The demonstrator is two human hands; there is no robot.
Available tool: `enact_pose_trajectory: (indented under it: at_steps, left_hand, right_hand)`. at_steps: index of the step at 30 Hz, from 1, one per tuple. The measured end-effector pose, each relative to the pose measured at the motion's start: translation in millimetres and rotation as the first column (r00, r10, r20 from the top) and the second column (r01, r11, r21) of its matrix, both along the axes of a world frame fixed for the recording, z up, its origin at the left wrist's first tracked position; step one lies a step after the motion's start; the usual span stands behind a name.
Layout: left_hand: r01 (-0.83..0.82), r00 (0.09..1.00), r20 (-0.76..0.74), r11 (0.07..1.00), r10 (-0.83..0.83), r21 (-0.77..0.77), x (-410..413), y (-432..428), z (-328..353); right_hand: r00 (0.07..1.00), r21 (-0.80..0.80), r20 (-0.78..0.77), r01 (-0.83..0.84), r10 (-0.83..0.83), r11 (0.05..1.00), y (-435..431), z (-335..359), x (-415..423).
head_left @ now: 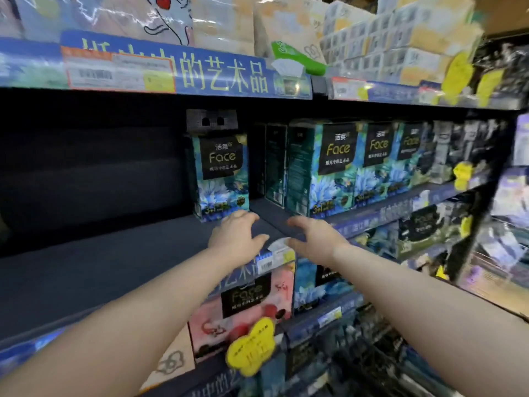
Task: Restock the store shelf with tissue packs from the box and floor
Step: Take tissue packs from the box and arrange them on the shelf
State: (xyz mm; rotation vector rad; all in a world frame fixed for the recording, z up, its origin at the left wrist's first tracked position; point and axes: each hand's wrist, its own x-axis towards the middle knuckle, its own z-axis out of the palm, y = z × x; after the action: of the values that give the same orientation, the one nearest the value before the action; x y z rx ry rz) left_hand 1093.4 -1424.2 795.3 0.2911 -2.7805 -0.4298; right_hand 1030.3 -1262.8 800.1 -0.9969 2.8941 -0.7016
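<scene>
Left hand (236,234): fingers spread, loosely curved, holding nothing. Right hand (313,239): likewise empty, just beside it. Shelf (114,253): beneath both sets of fingertips. Tissue pack (220,176): upright, just beyond left fingertips. Row of packs (357,164): beyond right fingers, rightward.

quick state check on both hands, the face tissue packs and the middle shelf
left hand: open, holds nothing, just below the lone blue pack
right hand: open, holds nothing, over the shelf edge
lone blue pack: upright, standing alone
blue pack row: upright, side by side
middle shelf: partly stocked, packs only toward its right
pink pack: upright, one shelf down
</scene>
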Motion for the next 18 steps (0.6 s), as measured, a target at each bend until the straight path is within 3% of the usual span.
enact_pose_trajectory:
  at_steps: [9, 18]
  left_hand:
    - [0.36, 0.927, 0.101, 0.933, -0.36, 0.022, 1.0, 149.3, -35.4]
    - [0.599, 0.776, 0.206, 0.799, -0.596, 0.054, 18.9, 343.1, -74.3]
  right_hand:
    - [0.934, 0.158, 0.025, 0.348, -0.356, 0.924, 165.6, -27.4, 54.9]
    - [0.74, 0.235, 0.075, 0.638, -0.668, 0.734, 370.2, -63.9, 135.2]
